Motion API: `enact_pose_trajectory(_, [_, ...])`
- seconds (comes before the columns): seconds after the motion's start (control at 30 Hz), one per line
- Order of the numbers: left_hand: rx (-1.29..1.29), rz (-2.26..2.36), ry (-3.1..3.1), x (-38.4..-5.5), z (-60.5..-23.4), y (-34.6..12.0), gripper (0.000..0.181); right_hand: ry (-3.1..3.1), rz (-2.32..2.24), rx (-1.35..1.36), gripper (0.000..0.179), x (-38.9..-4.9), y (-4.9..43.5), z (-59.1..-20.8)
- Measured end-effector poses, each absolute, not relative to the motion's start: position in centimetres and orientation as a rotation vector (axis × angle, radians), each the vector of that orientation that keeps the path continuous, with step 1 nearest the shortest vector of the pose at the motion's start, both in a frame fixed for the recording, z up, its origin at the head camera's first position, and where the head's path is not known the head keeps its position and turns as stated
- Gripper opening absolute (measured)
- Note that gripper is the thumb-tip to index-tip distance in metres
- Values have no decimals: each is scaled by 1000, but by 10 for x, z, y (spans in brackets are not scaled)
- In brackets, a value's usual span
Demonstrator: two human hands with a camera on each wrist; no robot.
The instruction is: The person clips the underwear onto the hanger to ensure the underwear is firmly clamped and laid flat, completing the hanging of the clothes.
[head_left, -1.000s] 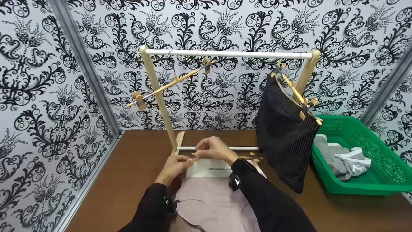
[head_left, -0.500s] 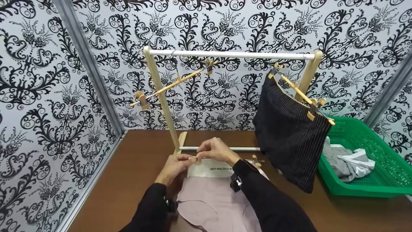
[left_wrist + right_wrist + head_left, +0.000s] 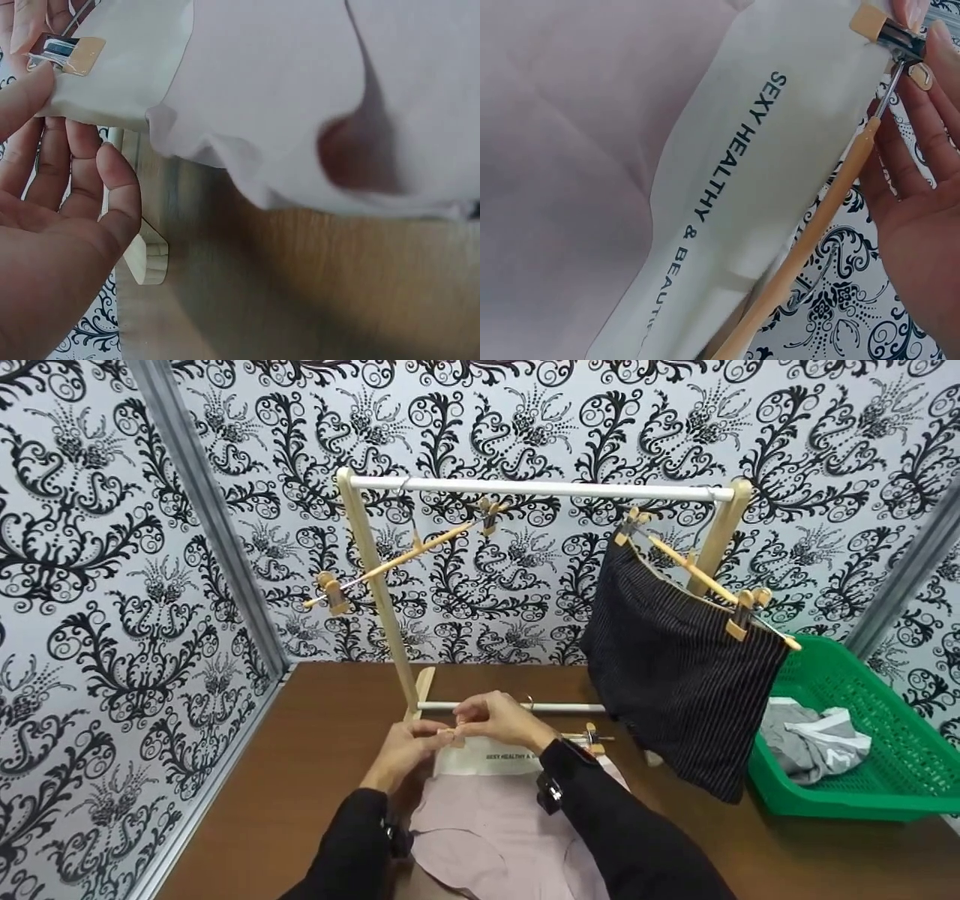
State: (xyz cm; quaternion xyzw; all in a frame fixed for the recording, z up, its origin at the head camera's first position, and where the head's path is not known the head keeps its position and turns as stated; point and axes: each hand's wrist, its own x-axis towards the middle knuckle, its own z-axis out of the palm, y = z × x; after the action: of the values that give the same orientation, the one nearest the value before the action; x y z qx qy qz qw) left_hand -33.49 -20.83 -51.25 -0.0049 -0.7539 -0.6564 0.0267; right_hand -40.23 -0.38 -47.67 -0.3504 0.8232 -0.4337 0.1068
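pink garment (image 3: pixel 487 814) over the brown table (image 3: pixel 247 810)
your left hand (image 3: pixel 403 751) pinches its cream waistband (image 3: pixel 795 150); your right hand (image 3: pixel 499 718) pinches the hanger clip (image 3: pixel 870 21). only the right wrist view shows the lettering "beaut" (image 3: pixel 673 274).

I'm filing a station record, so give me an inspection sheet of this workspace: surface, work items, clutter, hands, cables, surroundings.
Surface: brown table.
Work items: pink garment with a printed, pale waistband; wooden hanger along it, clip at one corner.
Clutter: green basket holding grey-and-white cloth; rack bearing a dark striped garment and an unloaded hanger.
Hands: left hand pinches the waistband corner by the clip; right hand pinches the clip.
Cables: nothing seen.
Surroundings: black-and-white patterned wall, grey posts.
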Motion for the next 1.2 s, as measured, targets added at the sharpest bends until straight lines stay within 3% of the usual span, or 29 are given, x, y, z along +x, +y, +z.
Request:
enact_pose_trajectory(0.17, [62, -2014, -2282, -340, -513, -196, 23, 2467, -1278, -1030, 58, -397, 7, -478])
enact_pose_trajectory(0.43, [84, -1940, -2250, -360, -504, -171, 23, 2650, -1226, -1074, 41, -373, 54, -475])
enact_pose_trajectory(0.7, [175, -1390, -2446, -357, -493, -167, 36, 2784, -1196, -945, 39, -338, 124, -474])
enact_pose_trajectory(0.97, [-264, -1122, -2499, -364, -470, -118, 33, 2802, -1473, -336, 35, -310, 172, -485])
enact_pose_trajectory(1.2, [-677, -946, -2797, -368, -471, -56, 28, 2804, -1462, -217, 37, -308, 171, -495])
